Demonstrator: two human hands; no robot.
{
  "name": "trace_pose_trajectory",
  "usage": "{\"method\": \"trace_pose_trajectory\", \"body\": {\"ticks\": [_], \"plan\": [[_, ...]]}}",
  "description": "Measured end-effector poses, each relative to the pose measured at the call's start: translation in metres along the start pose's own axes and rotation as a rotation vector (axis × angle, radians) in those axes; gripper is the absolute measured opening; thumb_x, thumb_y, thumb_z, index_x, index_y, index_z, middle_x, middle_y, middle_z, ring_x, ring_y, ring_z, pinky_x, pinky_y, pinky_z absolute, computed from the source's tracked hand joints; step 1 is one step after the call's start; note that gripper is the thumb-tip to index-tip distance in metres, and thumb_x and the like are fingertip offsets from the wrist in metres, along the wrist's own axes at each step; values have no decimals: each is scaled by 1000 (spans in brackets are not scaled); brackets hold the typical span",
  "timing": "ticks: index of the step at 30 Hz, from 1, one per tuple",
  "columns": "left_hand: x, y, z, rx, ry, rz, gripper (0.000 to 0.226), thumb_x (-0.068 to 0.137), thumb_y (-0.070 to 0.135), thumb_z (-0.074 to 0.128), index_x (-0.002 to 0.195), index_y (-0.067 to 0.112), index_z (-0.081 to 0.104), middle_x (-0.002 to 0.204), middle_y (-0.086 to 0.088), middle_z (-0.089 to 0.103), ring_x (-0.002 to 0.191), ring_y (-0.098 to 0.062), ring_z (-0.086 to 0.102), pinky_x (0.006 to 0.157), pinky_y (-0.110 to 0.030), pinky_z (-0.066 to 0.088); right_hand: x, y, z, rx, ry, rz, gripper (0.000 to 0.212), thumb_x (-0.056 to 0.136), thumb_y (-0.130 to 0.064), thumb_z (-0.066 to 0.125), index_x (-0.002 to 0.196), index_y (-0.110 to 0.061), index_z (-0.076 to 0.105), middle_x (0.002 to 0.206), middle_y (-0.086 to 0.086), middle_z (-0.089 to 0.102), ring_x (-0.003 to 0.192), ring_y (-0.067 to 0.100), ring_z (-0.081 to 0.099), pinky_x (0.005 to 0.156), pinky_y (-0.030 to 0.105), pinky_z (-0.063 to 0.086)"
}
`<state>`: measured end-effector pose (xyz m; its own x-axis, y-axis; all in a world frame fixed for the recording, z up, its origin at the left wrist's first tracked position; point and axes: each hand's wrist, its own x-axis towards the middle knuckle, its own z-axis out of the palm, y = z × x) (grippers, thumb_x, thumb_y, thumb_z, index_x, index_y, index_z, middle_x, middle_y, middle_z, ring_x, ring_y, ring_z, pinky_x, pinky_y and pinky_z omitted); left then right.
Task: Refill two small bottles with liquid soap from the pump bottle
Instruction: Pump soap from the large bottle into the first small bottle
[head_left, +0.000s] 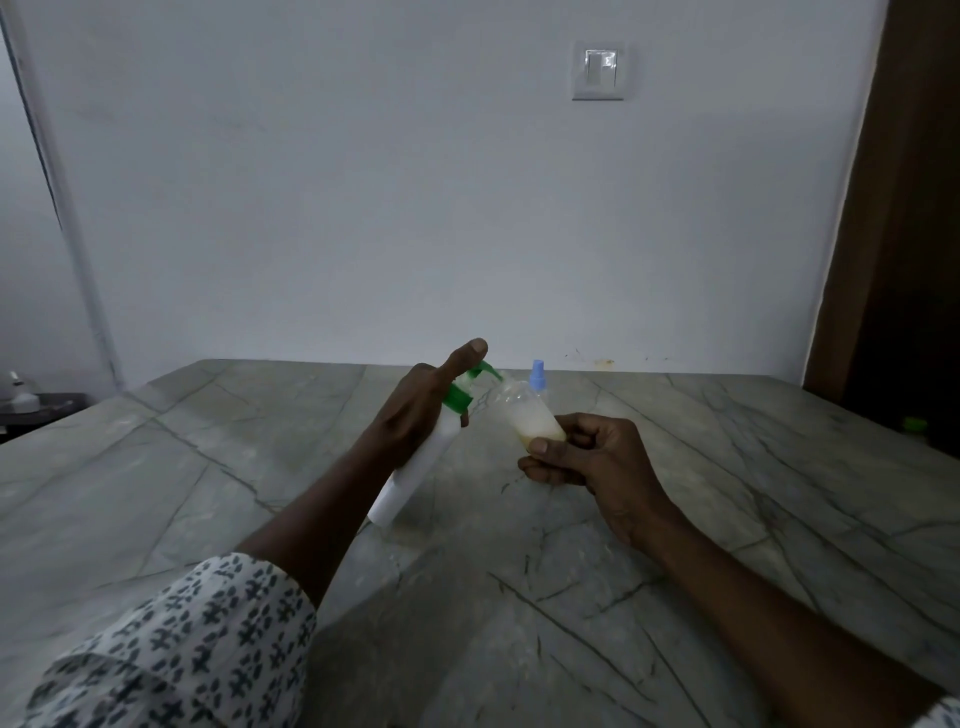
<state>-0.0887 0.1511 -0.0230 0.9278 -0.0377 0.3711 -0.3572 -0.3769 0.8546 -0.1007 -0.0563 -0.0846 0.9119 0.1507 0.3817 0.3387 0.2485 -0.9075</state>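
Observation:
My left hand (423, 410) grips the neck of a white pump bottle (415, 475) with a green pump head (465, 389). The bottle leans to the right, its base resting on the table. One finger lies along the top of the pump. My right hand (587, 452) holds a small clear bottle (524, 415), tilted with its open mouth against the green spout. Pale yellowish soap fills its lower part. Behind it stands a second small bottle with a blue spray cap (538, 375), mostly hidden.
The grey marble table (727, 493) reaches back to a white wall with a switch plate (598, 70). A dark wooden door frame (904, 260) rises at the right. A small white object (21, 395) lies beyond the table's left edge.

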Motion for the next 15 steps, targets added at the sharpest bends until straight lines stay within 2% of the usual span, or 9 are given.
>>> {"method": "trace_pose_trajectory", "body": {"ticks": [3, 6, 9, 12, 15], "plan": [[3, -3, 0, -21, -7, -12, 89, 63, 82, 47, 80, -1, 74, 65, -13, 69, 54, -14, 61, 71, -32, 44, -1, 0, 0, 4, -2, 1, 38, 78, 6, 73, 115, 11, 62, 97, 25, 73, 83, 40, 73, 72, 34, 62], [2, -2, 1, -39, -20, -17, 78, 70, 77, 48, 76, 4, 74, 64, -12, 68, 54, -17, 60, 70, -32, 45, -1, 0, 0, -1, -1, 0, 37, 78, 6, 73, 113, 11, 63, 96, 26, 73, 83, 41, 73, 71, 35, 62], [1, 0, 1, -26, -12, -12, 60, 87, 62, 48, 79, 7, 72, 61, -9, 66, 50, -13, 57, 63, -29, 43, 0, 1, -1, -21, -4, 3, 38, 77, 6, 74, 113, 11, 63, 97, 26, 73, 82, 41, 73, 73, 38, 62], [1, 1, 2, -28, 11, -1, 49, 99, 43, 46, 70, 9, 68, 60, -10, 64, 46, -13, 54, 57, -26, 42, 0, 2, -1, -45, -11, 8, 38, 76, 6, 75, 112, 10, 64, 97, 24, 73, 81, 40, 73, 74, 40, 62], [-1, 1, 3, -46, 29, 9, 52, 98, 39, 47, 61, 9, 65, 58, -11, 63, 44, -15, 53, 53, -24, 42, 0, 2, -1, -52, -12, 18, 38, 75, 5, 76, 111, 10, 65, 96, 22, 74, 81, 40, 74, 75, 40, 62]]}}
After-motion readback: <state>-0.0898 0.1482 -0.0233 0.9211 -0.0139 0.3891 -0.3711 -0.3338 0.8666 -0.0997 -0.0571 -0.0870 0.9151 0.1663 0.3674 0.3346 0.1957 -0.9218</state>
